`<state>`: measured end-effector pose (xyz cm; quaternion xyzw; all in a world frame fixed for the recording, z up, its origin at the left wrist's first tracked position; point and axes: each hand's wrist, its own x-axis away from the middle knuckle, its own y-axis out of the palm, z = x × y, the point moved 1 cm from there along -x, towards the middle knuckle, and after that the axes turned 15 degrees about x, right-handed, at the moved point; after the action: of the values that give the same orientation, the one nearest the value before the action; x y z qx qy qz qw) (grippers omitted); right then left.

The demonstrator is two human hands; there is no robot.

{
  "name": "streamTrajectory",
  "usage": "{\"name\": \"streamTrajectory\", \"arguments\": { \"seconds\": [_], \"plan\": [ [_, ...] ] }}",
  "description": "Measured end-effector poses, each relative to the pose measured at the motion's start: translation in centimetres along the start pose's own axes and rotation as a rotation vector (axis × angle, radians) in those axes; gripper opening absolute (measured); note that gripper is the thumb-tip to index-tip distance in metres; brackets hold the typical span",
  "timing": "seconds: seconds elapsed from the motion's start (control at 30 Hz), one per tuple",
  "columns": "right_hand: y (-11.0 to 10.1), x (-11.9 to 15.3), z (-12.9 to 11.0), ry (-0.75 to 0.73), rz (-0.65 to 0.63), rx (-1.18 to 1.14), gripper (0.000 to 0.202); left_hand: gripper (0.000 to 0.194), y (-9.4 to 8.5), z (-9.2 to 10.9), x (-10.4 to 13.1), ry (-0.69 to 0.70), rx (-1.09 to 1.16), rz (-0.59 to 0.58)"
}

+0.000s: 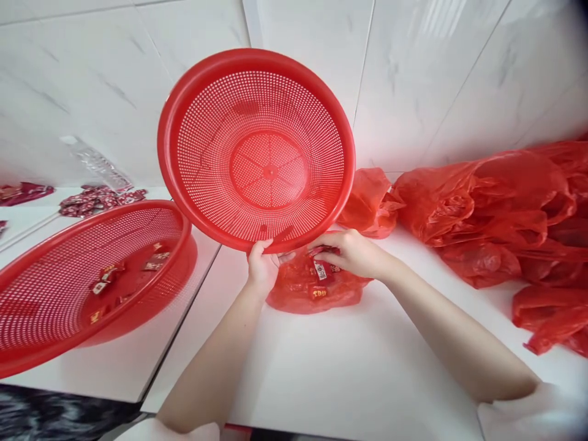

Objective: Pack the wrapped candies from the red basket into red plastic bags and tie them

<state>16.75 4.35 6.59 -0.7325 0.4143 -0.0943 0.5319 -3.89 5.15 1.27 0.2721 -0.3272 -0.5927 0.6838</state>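
A round red mesh basket (270,171) is tilted up with its inside facing me. My left hand (263,269) grips its lower rim, thumb over the edge. Below and to the right sits an open red plastic bag (294,300) with small red wrapped packets (320,271) in it. My right hand (351,252) is at the mouth of this bag, its fingers bent down over the packets by the basket's rim; whether they pinch a packet is hard to tell.
Another red mesh basket (184,229) with several packets stands at the left. Behind it are a clear plastic bottle (98,164) and patterned red packets (92,201). Filled red bags (496,208) line the right side against the tiled wall (413,73).
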Motion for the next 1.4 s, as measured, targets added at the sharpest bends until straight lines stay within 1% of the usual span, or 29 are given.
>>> {"name": "streamTrajectory", "arguments": {
  "seconds": [0.07, 0.1, 0.17, 0.2, 0.3, 0.37, 0.4, 0.47, 0.53, 0.57, 0.6, 0.63, 0.67, 0.7, 0.73, 0.77, 0.8, 0.83, 0.87, 0.9, 0.93, 1.0, 1.03, 1.13, 1.2, 1.27, 1.33, 1.37, 1.4],
  "plan": [
    [0.1, 0.0, 0.0, 0.023, -0.008, -0.013, 0.025, 0.018, -0.2, 0.2, -0.2, 0.009, 0.031, 0.023],
    [0.1, -0.1, 0.1, 0.045, 0.002, -0.011, 0.025, 0.016, -0.2, 0.3, -0.3, 0.014, 0.048, 0.037],
    [-0.1, -0.1, 0.2, 0.116, 0.049, 0.010, 0.020, 0.013, -0.2, 0.4, -0.4, 0.019, 0.078, 0.058],
    [-0.2, -0.1, 0.3, 0.173, 0.082, 0.022, 0.018, 0.012, -0.2, 0.5, -0.4, 0.018, 0.089, 0.062],
    [-0.3, -0.2, 1.1, 0.410, 0.196, -0.005, 0.031, 0.011, -0.2, 0.8, -0.4, 0.005, 0.094, 0.064],
    [-0.4, -0.3, 1.7, 0.544, 0.254, -0.112, 0.037, 0.011, -0.1, 0.8, -0.2, 0.005, 0.068, 0.063],
    [-0.4, -0.4, 2.0, 0.571, 0.264, -0.202, 0.039, 0.011, -0.1, 0.9, -0.1, 0.009, 0.046, 0.059],
    [-0.4, -0.5, 2.2, 0.539, 0.228, -0.443, 0.042, 0.013, 0.0, 0.9, 0.2, 0.012, -0.011, 0.023],
    [-0.7, -0.6, 2.1, 0.452, 0.140, -0.706, 0.041, 0.021, 0.2, 1.1, 0.4, 0.004, -0.075, -0.055],
    [-0.9, -0.6, 2.0, 0.419, 0.116, -0.814, 0.039, 0.029, 0.3, 1.3, 0.5, 0.018, -0.100, -0.100],
    [-1.3, -0.5, 1.8, 0.405, 0.124, -0.898, 0.038, 0.040, 0.3, 1.6, 0.5, 0.060, -0.121, -0.135],
    [-1.8, -0.4, 1.5, 0.411, 0.163, -0.958, 0.037, 0.051, 0.2, 2.0, 0.4, 0.137, -0.135, -0.146],
    [-2.3, -0.3, 1.3, 0.425, 0.224, -0.999, 0.035, 0.059, 0.0, 2.6, 0.2, 0.244, -0.141, -0.116],
    [-2.9, -0.1, 1.1, 0.441, 0.287, -1.025, 0.034, 0.062, -0.4, 3.2, -0.1, 0.370, -0.136, -0.043],
    [-3.4, 0.1, 0.8, 0.454, 0.337, -1.038, 0.034, 0.059, -0.9, 3.8, -0.5, 0.499, -0.126, 0.063],
    [-3.9, 0.3, 0.5, 0.461, 0.369, -1.041, 0.033, 0.052, -1.6, 4.5, -0.8, 0.611, -0.105, 0.206],
    [-4.3, 0.5, 0.3, 0.463, 0.386, -1.036, 0.034, 0.046, -2.2, 5.1, -1.2, 0.696, -0.083, 0.344],
    [-4.7, 0.7, 0.0, 0.460, 0.397, -1.029, 0.034, 0.040, -2.8, 5.6, -1.5, 0.750, -0.069, 0.444],
    [-5.0, 0.8, -0.2, 0.455, 0.405, -1.023, 0.034, 0.036, -3.2, 5.9, -1.7, 0.787, -0.051, 0.513],
    [-5.2, 0.9, -0.3, 0.454, 0.416, -1.020, 0.034, 0.035, -3.6, 6.2, -1.9, 0.805, -0.042, 0.542],
    [-5.3, 1.0, -0.4, 0.458, 0.430, -1.019, 0.033, 0.036, -3.8, 6.4, -2.0, 0.813, -0.037, 0.546],
    [-5.5, 1.0, -0.4, 0.471, 0.458, -1.018, 0.032, 0.040, -3.8, 6.4, -1.9, 0.800, -0.035, 0.515],
    [-5.6, 1.0, -0.4, 0.478, 0.467, -1.017, 0.033, 0.038, -3.7, 6.4, -1.9, 0.792, -0.037, 0.501],
    [-5.8, 1.0, -0.4, 0.477, 0.470, -1.024, 0.034, 0.025, -3.1, 5.7, -1.7, 0.797, -0.075, 0.464],
    [-5.8, 1.0, -0.5, 0.469, 0.449, -1.051, 0.033, 0.021, -2.4, 4.9, -1.4, 0.806, -0.113, 0.397],
    [-5.7, 1.1, -0.7, 0.459, 0.418, -1.083, 0.031, 0.019, -1.5, 3.7, -1.0, 0.769, -0.109, 0.311],
    [-5.7, 1.3, -1.0, 0.438, 0.380, -1.097, 0.030, 0.018, -0.6, 2.6, -0.2, 0.740, -0.107, 0.253],
    [-5.7, 1.4, -1.3, 0.421, 0.347, -1.098, 0.030, 0.016, -0.2, 2.0, 0.2, 0.720, -0.099, 0.207],
    [-5.7, 1.5, -1.7, 0.399, 0.299, -1.097, 0.031, 0.014, 0.1, 1.6, 0.7, 0.713, -0.093, 0.190]
  ]
}}
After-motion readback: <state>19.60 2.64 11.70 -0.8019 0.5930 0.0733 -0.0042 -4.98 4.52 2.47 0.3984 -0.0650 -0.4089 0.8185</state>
